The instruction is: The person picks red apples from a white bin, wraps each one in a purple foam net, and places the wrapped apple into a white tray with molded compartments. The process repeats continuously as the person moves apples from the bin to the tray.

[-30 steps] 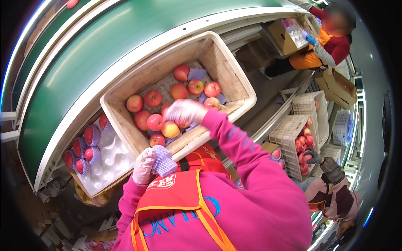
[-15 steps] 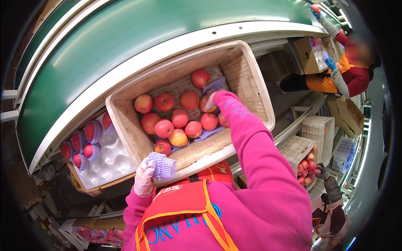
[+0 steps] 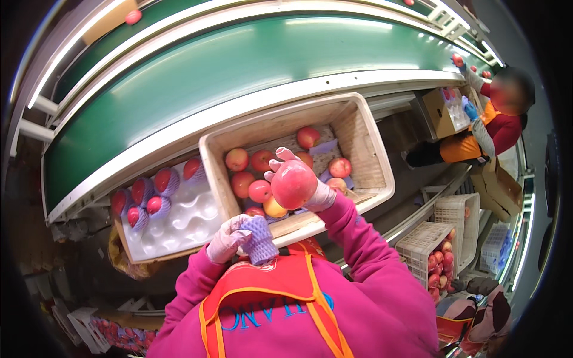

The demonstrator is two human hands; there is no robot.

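Observation:
My gloved right hand (image 3: pixel 322 196) holds a red apple (image 3: pixel 293 184) up above the bin, its fingers curled round the far side. Pinched in my gloved left hand (image 3: pixel 229 238) is a purple foam net sleeve (image 3: pixel 260 240), just in front of the bin's near left corner. Several red and yellowish apples (image 3: pixel 237 159) lie in the deep, worn cream plastic bin (image 3: pixel 376 161) with bits of purple padding. Left of the bin, a white moulded tray (image 3: pixel 182 221) in a carton carries several apples in purple foam nets (image 3: pixel 142 191).
A green conveyor belt (image 3: pixel 239 59) with a white rail runs behind the bin. To the right, a co-worker (image 3: pixel 495 122) in blue gloves handles apples beside a carton (image 3: pixel 439 113). White crates (image 3: pixel 425 241) with apples stand lower right, near another person (image 3: pixel 477 316).
My right hand has risen out of the bin with an apple and come nearer my left hand. The left hand still grips the foam net sleeve. The whole view has shifted.

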